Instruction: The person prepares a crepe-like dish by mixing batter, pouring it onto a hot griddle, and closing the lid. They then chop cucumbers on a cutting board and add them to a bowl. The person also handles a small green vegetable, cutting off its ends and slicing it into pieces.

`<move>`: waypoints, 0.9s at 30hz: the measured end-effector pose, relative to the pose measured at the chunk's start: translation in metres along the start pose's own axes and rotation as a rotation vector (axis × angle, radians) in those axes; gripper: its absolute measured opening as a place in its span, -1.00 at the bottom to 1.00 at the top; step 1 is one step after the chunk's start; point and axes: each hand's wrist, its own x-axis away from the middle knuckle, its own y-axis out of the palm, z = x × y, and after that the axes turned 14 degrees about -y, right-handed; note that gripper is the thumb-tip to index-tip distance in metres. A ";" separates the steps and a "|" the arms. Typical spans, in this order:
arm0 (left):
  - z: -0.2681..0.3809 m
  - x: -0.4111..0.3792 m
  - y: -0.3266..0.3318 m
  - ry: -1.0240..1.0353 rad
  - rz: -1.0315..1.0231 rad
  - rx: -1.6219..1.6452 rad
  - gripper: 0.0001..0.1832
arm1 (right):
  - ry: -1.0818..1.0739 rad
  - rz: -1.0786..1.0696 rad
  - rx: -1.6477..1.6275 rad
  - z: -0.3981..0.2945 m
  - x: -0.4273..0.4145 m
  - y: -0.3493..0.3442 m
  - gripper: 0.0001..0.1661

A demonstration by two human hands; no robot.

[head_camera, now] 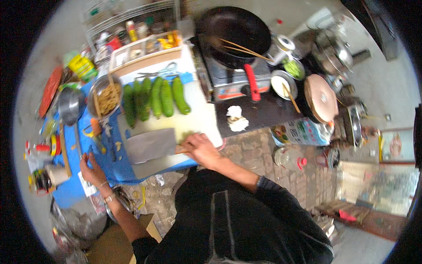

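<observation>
My right hand [201,149] is closed around the handle of a cleaver [151,146], whose broad blade lies flat on the pale cutting board [204,122]. Several green peppers [167,98] lie side by side on the board beyond the blade. At the left, my left hand [91,169] is over the blue table covering [120,170], its fingers at the end of a dark ladle's handle [77,138]; whether they grip it is unclear. A metal bowl [105,95] of brown food with chopsticks across it stands left of the peppers. Scissors [161,71] lie behind them.
A black wok [234,33] with chopsticks sits on a gas stove [239,79] at the back, its red handle [252,82] pointing toward me. White crumpled tissues [237,118] lie on the dark counter [263,115]. Bowls and a lidded pot [320,97] stand to the right. A seasoning box [145,51] is behind the board.
</observation>
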 end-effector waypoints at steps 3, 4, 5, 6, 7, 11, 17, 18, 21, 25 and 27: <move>0.035 0.025 0.002 -0.047 -0.146 0.165 -0.74 | -0.021 0.056 -0.116 -0.006 -0.004 -0.013 -0.55; 0.045 0.031 0.003 -0.044 -0.181 0.180 -0.74 | -0.007 0.084 -0.140 -0.005 0.001 -0.012 -0.55; 0.054 0.038 0.005 -0.042 -0.215 0.196 -0.75 | -0.004 0.141 -0.158 -0.003 0.006 -0.017 -0.59; 0.058 0.041 0.004 -0.041 -0.244 0.203 -0.76 | -0.008 0.201 -0.182 -0.002 0.010 -0.023 -0.62; 0.058 0.045 0.006 -0.037 -0.261 0.225 -0.76 | -0.012 0.260 -0.204 -0.002 0.014 -0.029 -0.65; 0.053 0.058 0.005 -0.015 -0.299 0.251 -0.76 | 0.161 0.477 -0.245 0.010 0.050 -0.047 -0.77; 0.086 0.078 0.001 -0.017 -0.340 0.260 -0.77 | 0.583 0.672 -0.453 0.041 0.119 -0.047 -0.82; 0.092 0.081 -0.001 -0.001 -0.348 0.251 -0.77 | 0.613 0.693 -0.457 0.045 0.124 -0.050 -0.82; 0.104 0.090 -0.002 -0.017 -0.370 0.272 -0.77 | 0.761 0.768 -0.753 0.058 0.130 -0.057 -0.76; 0.121 0.102 -0.012 -0.075 -0.392 0.271 -0.77 | 0.806 0.917 -1.264 0.097 0.104 -0.075 -0.54; 0.134 0.109 -0.018 -0.098 -0.374 0.279 -0.77 | 0.898 1.016 -1.380 0.114 0.080 -0.091 -0.47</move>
